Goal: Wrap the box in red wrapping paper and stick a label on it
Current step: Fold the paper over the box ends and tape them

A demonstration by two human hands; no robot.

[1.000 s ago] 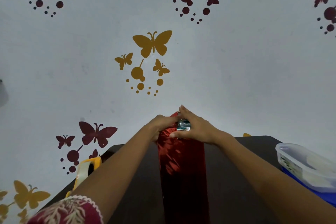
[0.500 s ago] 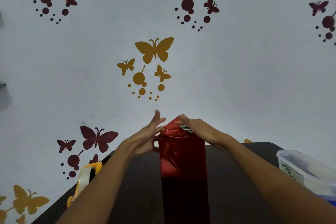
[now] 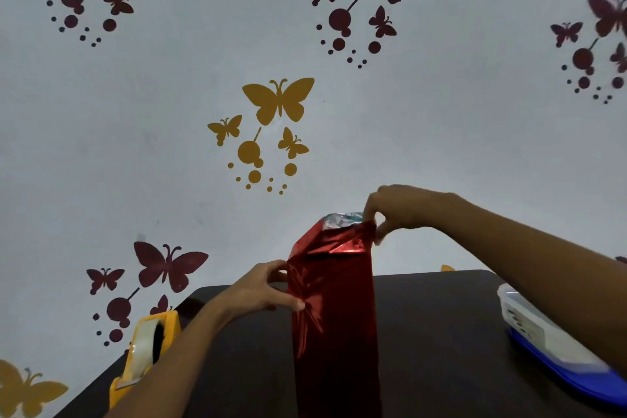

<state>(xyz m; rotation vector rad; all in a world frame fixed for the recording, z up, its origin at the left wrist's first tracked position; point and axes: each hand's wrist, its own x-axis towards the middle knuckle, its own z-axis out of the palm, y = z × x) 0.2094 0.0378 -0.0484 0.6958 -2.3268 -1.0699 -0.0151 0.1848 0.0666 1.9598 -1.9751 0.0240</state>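
Note:
A tall box covered in shiny red wrapping paper stands on the dark table. At its far top end the paper is loose and its silver inside shows. My right hand pinches the top right corner of the paper and holds it up. My left hand grips the left side of the wrapped box lower down, thumb on the front face. No label is in sight.
A yellow tape dispenser with clear tape stands at the table's left front edge. A clear plastic container on a blue lid sits at the right edge. A white wall with butterfly stickers rises behind the table.
My right hand has lifted up and to the right, pulling the paper's top corner open. My left hand has dropped from the top to the box's left side.

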